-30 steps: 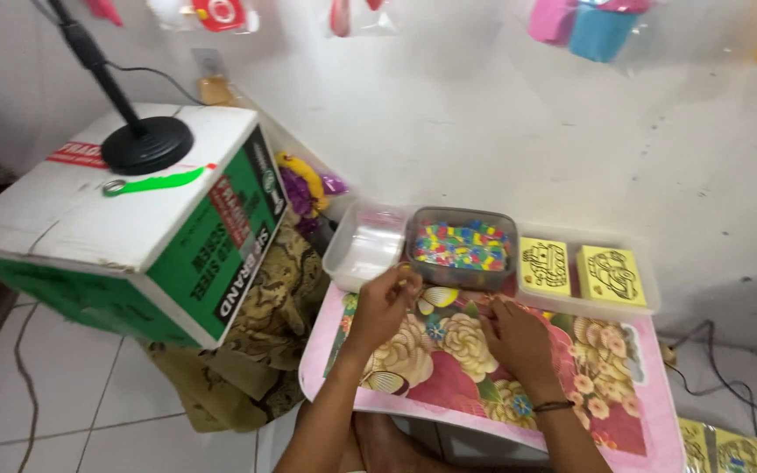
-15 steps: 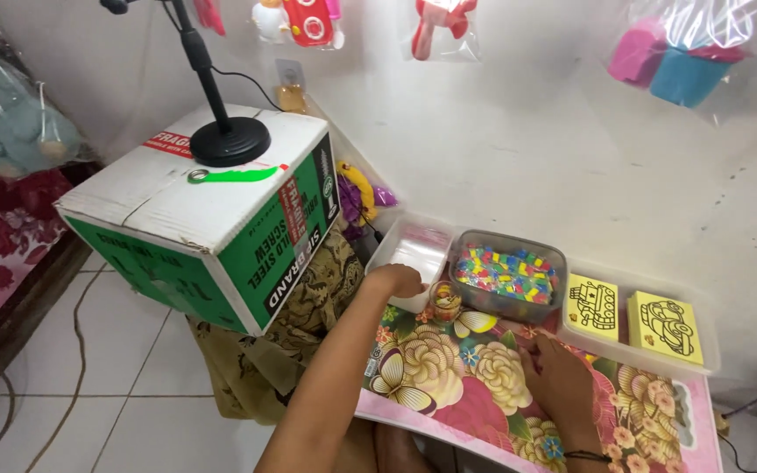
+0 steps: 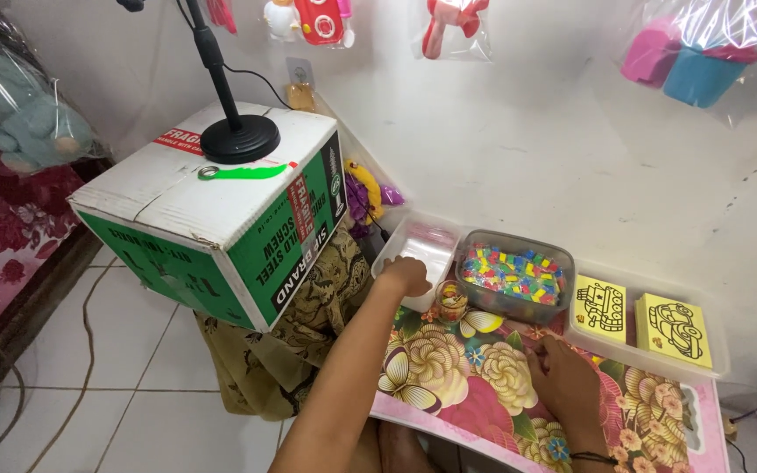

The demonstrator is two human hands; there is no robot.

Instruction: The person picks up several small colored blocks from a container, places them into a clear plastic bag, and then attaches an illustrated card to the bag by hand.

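Two hands at work: left hand (image 3: 406,275) fingers curled on the clear tray (image 3: 422,250), contents unclear; right hand (image 3: 567,383) flat on the flowered surface (image 3: 466,385).

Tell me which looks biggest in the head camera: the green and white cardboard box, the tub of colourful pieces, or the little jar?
Largest to smallest, as they look:
1. Green and white cardboard box, though it sits nearer the camera, which may flatter it.
2. Tub of colourful pieces.
3. Little jar, beside the left hand.
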